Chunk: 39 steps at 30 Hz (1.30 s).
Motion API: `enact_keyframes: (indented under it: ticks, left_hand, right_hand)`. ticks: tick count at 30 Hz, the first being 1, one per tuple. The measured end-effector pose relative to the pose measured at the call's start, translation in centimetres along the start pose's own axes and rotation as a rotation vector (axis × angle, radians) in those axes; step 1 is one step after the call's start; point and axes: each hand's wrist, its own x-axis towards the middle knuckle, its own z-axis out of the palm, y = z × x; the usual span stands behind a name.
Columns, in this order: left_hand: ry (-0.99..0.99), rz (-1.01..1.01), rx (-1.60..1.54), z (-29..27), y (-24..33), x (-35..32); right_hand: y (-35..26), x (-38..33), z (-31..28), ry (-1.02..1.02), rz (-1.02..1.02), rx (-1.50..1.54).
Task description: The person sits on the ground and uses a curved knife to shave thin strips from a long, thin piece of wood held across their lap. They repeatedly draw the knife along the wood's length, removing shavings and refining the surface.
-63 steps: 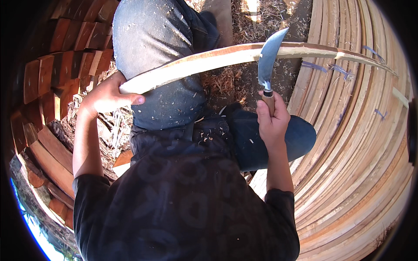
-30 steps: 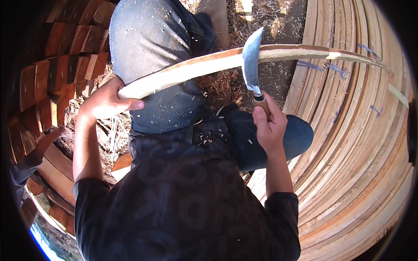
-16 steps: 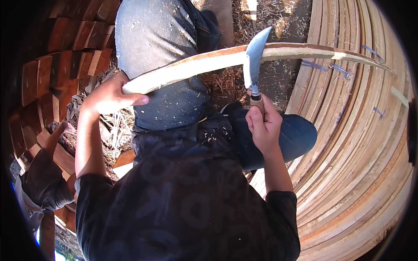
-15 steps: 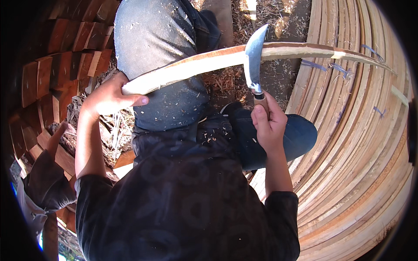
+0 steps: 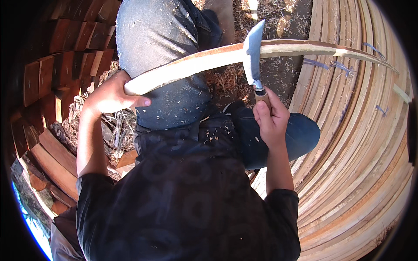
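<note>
A long pale wooden stave (image 5: 191, 65), with a reddish-brown strip along its upper edge, lies across my raised knee (image 5: 156, 35). Its far end reaches over the stacked wood on the right. My left hand (image 5: 114, 95) is wrapped round the near end of the stave, thumb along its lower side. In my right hand (image 5: 272, 115) is the wooden handle of a knife (image 5: 252, 54) with a broad, curved blade. The blade points away from me and crosses the stave near its middle, covering a part of it. Whether its edge bites into the wood I cannot tell.
Long pale wooden strips (image 5: 344, 143) are stacked on the right, some tied with purplish bands (image 5: 342, 67). Cut reddish wood blocks (image 5: 63, 67) are piled on the left. Shavings (image 5: 226, 82) litter the ground and my trousers. Another person's dark clothing (image 5: 65, 235) shows at lower left.
The knife has shifted very slightly, its tip a little farther away. My left hand keeps its hold. At lower left, the other person has moved back toward the bottom edge, uncovering wood pieces.
</note>
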Motion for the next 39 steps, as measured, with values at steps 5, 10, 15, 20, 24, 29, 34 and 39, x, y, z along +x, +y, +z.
enact_keyframes:
  ticks: [5, 10, 15, 20, 24, 29, 34, 39]
  left_hand:
    - [-0.104, -0.112, 0.032, -0.4, -0.3, 0.5]
    - [-0.057, -0.014, 0.050, -0.4, 0.8, 0.3]
    - [-0.054, -0.013, 0.084, -0.2, 0.6, 0.1]
    - [-0.045, -0.009, 0.088, -0.4, 0.9, 0.4]
    - [0.001, 0.182, -0.035, 0.1, -1.1, 0.2]
    - [-0.144, -0.127, 0.039, -0.7, 1.0, 0.4]
    - [-0.097, 0.098, 0.019, -0.4, -0.3, 0.3]
    - [-0.126, 0.162, -0.046, -0.2, -0.9, 0.9]
  right_hand:
    - [0.1, 0.7, 0.2, -0.092, 0.069, 0.071]
    - [0.8, 2.0, -1.3, 0.281, 0.041, 0.430]
    - [0.3, 1.0, -1.0, 0.033, 0.006, 0.113]
    - [-0.5, 0.7, 0.5, -0.149, 0.104, 0.138]
    - [-0.6, 2.1, -0.7, 0.262, 0.070, 0.438]
    - [0.4, 0.3, 0.0, -0.072, -0.018, -0.035]
    - [0.5, 0.7, 1.3, -0.175, -0.198, -0.070]
    - [-0.1, 0.5, 2.4, 0.145, 0.045, 0.359]
